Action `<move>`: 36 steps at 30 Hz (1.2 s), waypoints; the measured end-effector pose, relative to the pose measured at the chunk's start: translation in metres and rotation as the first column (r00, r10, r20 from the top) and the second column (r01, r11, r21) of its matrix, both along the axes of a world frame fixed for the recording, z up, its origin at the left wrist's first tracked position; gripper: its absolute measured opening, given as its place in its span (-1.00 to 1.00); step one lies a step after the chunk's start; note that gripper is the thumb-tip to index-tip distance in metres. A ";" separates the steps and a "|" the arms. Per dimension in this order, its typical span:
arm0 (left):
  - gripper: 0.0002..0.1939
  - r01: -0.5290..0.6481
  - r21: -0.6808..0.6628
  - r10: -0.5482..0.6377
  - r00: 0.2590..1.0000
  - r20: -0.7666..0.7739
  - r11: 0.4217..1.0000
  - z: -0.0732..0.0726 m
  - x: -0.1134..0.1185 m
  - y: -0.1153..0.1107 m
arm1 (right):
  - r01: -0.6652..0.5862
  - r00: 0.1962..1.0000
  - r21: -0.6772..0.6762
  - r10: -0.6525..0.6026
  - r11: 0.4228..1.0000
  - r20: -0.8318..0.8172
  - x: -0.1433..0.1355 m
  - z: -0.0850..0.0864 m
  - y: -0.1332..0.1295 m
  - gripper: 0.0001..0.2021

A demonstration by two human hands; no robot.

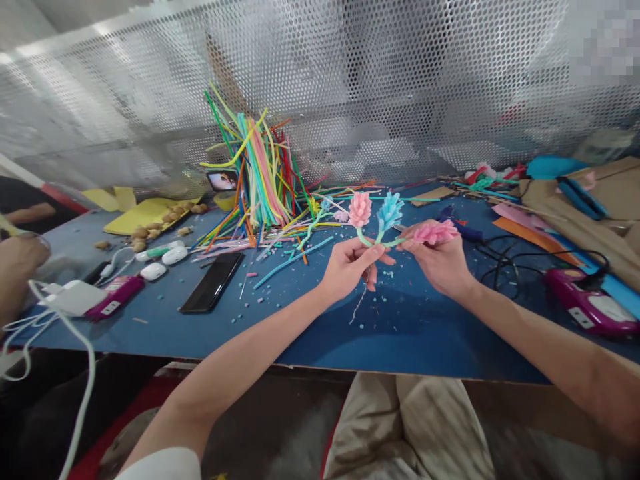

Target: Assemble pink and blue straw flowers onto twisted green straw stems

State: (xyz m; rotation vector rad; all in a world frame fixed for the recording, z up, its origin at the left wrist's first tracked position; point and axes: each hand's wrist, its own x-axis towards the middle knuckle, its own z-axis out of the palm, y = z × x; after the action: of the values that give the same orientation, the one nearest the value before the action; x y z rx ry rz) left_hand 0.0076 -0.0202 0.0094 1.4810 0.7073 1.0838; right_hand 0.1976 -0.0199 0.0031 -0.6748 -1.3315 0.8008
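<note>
Above the table's middle, my left hand pinches the joined green stems of a pipe cleaner flower sprig. A pale pink bloom and a blue bloom stand up from it. Off to the right side bends a deeper pink bloom on its own green stem. My right hand is closed around that stem just beside the deeper pink bloom. Thin twisted wire ends hang below my left hand. The fingertips of my right hand are partly hidden by the bloom.
A big bundle of coloured pipe cleaners stands at the back. On the blue table lie a black phone, purple power strips with cables, pipe cleaner scraps, and yellow foam. Another person's hand is at far left.
</note>
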 end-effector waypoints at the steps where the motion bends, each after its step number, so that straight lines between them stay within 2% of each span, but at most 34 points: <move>1: -0.60 -0.003 0.003 0.003 1.000 -0.002 1.000 0.000 0.000 0.000 | -0.012 0.999 -0.022 0.012 1.000 -0.040 -0.003 -0.003 0.001 -0.85; 5: -0.61 0.007 0.003 -0.007 0.999 -0.039 1.000 0.001 0.001 -0.004 | 0.018 0.995 -0.091 -0.027 0.996 -0.096 -0.010 -0.007 -0.001 -0.85; 10: -0.62 -0.027 -0.004 0.027 1.000 0.000 1.000 0.000 0.004 -0.005 | 0.098 0.993 -0.065 -0.102 0.993 -0.055 -0.009 -0.007 -0.003 -0.83; 19: -0.59 -0.041 -0.052 0.042 0.999 0.026 0.998 -0.002 0.006 -0.001 | 0.078 0.997 -0.093 -0.077 0.993 0.017 -0.002 -0.012 0.005 -0.81; 22: -0.54 -0.030 -0.086 0.031 1.000 0.003 0.996 -0.003 0.007 0.000 | -0.039 0.999 -0.173 0.042 0.984 0.016 -0.001 -0.014 0.006 -0.73; 26: -0.52 0.000 -0.151 -0.008 0.998 -0.055 0.989 -0.005 0.010 0.002 | -0.262 0.960 -0.322 0.281 0.910 0.014 -0.004 -0.015 0.003 -0.69; 29: -0.54 0.050 -0.154 -0.061 0.996 -0.067 0.987 -0.005 0.011 0.001 | -0.300 0.951 -0.386 0.305 0.873 -0.049 -0.007 -0.015 0.002 -0.70; 31: -0.58 0.118 -0.088 -0.127 0.986 -0.107 0.989 -0.003 0.010 0.002 | -0.292 0.956 -0.384 0.273 0.876 -0.103 -0.007 -0.014 0.003 -0.71; 33: -0.63 0.133 0.055 -0.118 0.968 -0.221 0.990 0.001 0.006 0.007 | -0.266 0.963 -0.361 0.228 0.894 -0.144 -0.003 -0.011 0.006 -0.74; 34: -0.67 0.104 0.154 -0.056 0.955 -0.291 0.982 0.003 0.001 0.012 | -0.246 0.966 -0.350 0.199 0.904 -0.166 -0.001 -0.009 0.007 -0.75; 36: -0.74 -0.011 0.330 0.150 0.904 -0.400 0.944 0.007 -0.011 0.031 | -0.189 0.972 -0.346 0.126 0.919 -0.198 0.006 -0.004 0.011 -0.75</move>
State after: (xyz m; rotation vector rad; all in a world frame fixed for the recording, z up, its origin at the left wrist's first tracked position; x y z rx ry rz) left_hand -0.0038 0.0106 0.0168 2.0199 0.9303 0.9813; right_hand 0.2034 -0.0094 -0.0009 -0.7727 -1.0983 1.2294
